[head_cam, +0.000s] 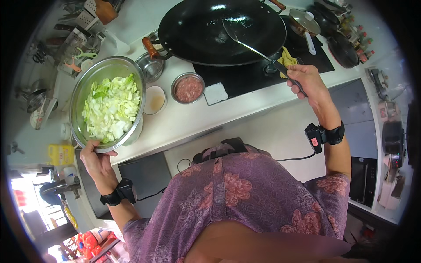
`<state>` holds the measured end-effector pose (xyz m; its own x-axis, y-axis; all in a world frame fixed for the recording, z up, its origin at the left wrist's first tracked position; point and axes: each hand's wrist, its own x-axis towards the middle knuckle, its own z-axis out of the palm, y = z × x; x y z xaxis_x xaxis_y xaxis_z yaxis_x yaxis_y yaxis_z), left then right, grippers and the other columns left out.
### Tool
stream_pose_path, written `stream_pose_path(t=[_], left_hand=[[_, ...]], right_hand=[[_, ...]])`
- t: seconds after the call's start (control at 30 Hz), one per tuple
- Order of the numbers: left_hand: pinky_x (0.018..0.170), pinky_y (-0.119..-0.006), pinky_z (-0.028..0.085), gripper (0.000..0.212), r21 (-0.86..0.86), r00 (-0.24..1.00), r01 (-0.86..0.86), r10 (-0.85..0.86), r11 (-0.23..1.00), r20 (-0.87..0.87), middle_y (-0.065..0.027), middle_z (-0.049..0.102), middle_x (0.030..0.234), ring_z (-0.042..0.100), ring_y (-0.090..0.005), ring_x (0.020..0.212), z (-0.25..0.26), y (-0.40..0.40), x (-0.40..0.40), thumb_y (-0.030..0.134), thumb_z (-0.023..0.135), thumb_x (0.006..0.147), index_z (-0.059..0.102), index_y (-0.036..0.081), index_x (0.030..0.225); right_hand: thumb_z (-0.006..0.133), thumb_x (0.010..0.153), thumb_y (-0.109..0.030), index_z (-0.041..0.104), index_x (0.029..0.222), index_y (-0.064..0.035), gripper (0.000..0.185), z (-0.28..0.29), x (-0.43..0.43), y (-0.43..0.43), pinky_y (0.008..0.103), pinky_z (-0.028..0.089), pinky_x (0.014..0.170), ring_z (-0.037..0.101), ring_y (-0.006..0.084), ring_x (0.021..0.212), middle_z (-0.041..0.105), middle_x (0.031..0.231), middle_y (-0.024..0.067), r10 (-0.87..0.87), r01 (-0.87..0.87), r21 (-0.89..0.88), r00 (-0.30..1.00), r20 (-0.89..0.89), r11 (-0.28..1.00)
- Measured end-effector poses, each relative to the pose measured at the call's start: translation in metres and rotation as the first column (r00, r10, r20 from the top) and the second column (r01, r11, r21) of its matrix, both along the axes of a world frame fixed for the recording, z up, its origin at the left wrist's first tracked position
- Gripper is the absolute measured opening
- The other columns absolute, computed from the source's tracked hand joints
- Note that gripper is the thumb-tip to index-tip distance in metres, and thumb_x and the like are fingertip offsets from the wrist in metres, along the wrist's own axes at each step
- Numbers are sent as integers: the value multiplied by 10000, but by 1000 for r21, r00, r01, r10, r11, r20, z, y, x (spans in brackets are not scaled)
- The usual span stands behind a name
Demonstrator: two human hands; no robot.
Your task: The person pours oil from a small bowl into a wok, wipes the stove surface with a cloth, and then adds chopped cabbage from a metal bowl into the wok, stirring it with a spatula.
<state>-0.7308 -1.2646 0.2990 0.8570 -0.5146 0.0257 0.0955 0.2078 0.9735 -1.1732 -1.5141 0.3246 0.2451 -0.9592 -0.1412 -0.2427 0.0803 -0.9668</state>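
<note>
My left hand (98,161) grips the near rim of a large stainless steel bowl (77,105), thumb on the rim. Chopped pale green cabbage (111,108) fills much of the bowl, which is tilted towards me. In my right hand (304,80) is the black handle of a metal wok spatula (251,48). The spatula's blade rests inside a big black wok (194,36), whose inner surface has a wet shine. The wok sits over the black cooktop (236,79). To the right of the bowl stands a small steel bowl of raw minced meat (188,89).
A white bowl with brownish residue (154,100), an empty-looking steel bowl (150,67) and a white square item (215,93) stand on the counter. A yellow cloth (287,60) lies by the wok. Behind it sits a lidded pan (304,23). Cables hang from both wrist devices.
</note>
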Motion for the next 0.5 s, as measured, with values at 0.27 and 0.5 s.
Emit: stream_pose_path(t=[0.27, 0.5], left_hand=[[305, -318, 440, 182, 11, 986, 139, -139, 990, 89, -184, 564, 659, 494, -292, 346, 47, 8, -52, 53, 471, 729, 508, -116, 785], [281, -300, 414, 182, -25, 978, 190, -187, 981, 96, -198, 543, 654, 502, -273, 381, 59, 14, -111, 36, 455, 748, 505, -139, 763]], right_hand=[[533, 829, -110, 580, 875, 23, 148, -6, -70, 29, 175, 280, 329, 440, 41, 433, 513, 603, 16, 48, -43, -49, 993, 103, 998], [529, 833, -105, 582, 886, 25, 151, -10, -118, 65, 171, 279, 330, 440, 39, 435, 515, 606, 17, 74, -69, -52, 991, 111, 996]])
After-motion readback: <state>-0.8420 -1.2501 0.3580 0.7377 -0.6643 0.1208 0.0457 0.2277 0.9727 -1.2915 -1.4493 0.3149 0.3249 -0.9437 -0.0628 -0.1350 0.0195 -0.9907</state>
